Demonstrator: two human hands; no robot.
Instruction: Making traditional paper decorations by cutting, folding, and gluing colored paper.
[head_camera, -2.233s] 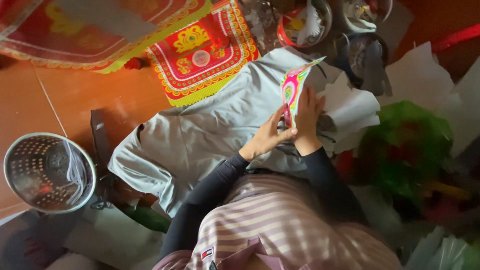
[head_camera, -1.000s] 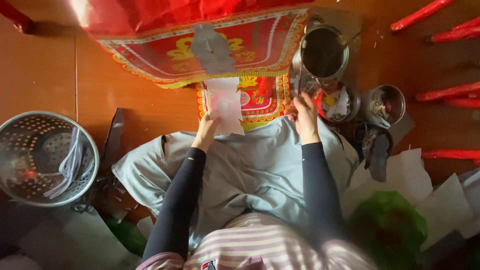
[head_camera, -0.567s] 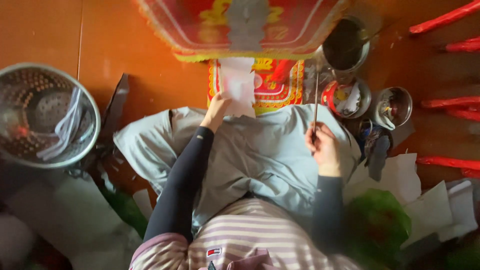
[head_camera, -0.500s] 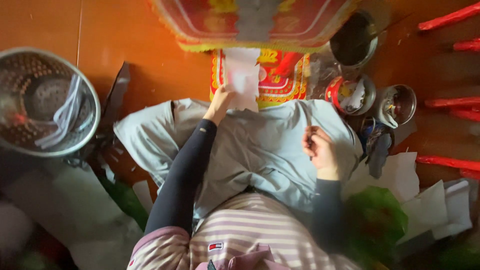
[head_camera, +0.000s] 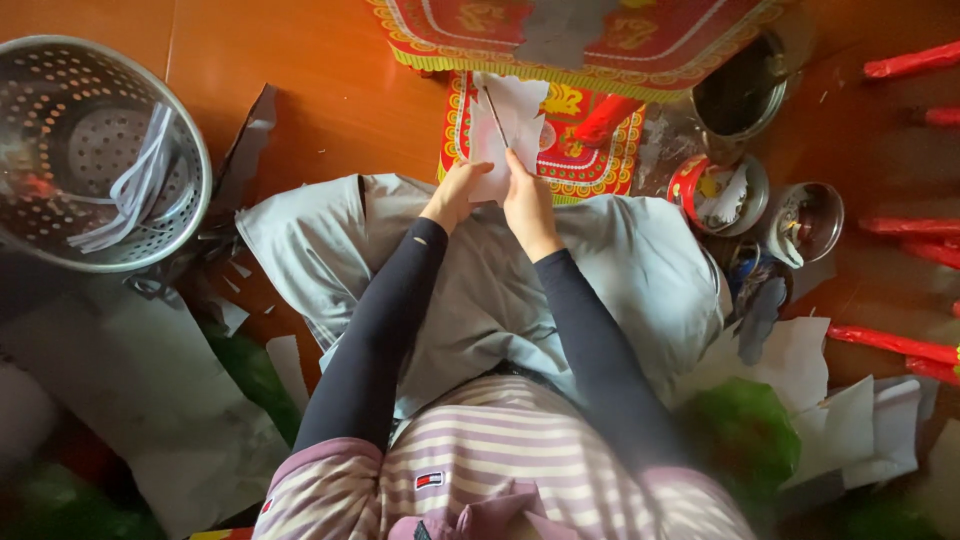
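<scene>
Both hands, left (head_camera: 455, 192) and right (head_camera: 527, 195), grip a pale, creased paper sheet (head_camera: 508, 130) (thin stick (head_camera: 496, 116) across it)

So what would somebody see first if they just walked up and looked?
Probably the two hands in the middle, the left hand and right hand, together pinching a pale sheet of paper above a grey cloth on the lap. Next, the bright red and gold patterned sheets on the orange floor at the top, and the big shiny metal colander at the upper left.
</scene>
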